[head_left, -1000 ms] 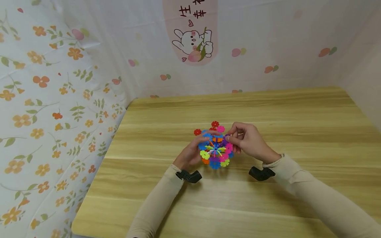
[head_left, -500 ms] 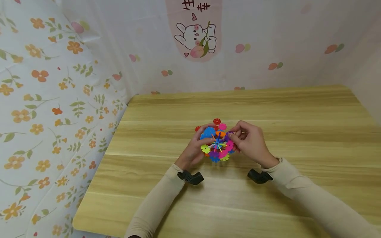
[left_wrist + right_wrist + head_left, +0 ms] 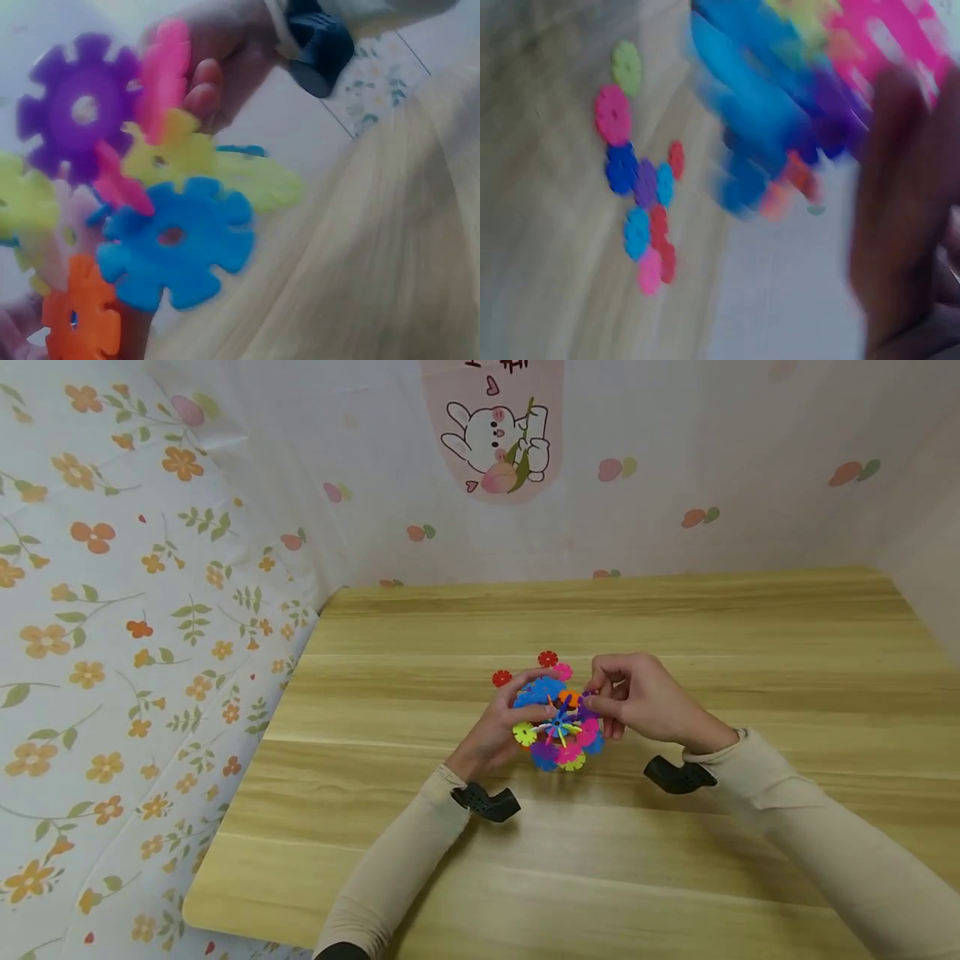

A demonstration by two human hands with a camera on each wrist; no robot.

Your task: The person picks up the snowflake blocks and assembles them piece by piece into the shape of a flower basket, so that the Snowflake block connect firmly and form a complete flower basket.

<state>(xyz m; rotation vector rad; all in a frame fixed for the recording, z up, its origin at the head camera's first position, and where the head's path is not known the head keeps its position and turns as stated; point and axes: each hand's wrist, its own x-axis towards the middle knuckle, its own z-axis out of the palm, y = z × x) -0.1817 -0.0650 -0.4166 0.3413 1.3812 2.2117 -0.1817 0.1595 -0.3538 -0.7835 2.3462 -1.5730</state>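
Observation:
A cluster of interlocked flower-shaped plastic discs (image 3: pixel 558 724) in blue, purple, pink, yellow-green and orange is held up over the table. My left hand (image 3: pixel 491 731) grips its left side, the thumb lying across the front. At the right edge my right hand (image 3: pixel 651 697) pinches a purple disc (image 3: pixel 587 705) between thumb and fingers; whether it is fixed into the cluster I cannot tell. In the left wrist view a blue disc (image 3: pixel 178 244) and a purple disc (image 3: pixel 82 109) face the camera. The cluster (image 3: pixel 772 82) is blurred in the right wrist view.
Loose discs lie on the wooden table (image 3: pixel 360 827) behind the cluster, including a red one (image 3: pixel 548 658) and another red one (image 3: pixel 502 678). The right wrist view shows several more, among them a pink disc (image 3: pixel 613 114). A printed curtain (image 3: pixel 360 468) hangs behind the table.
The cluster and both hands have shifted slightly right. The left thumb has come across the front of the cluster. My right hand keeps its pinch at the purple disc.

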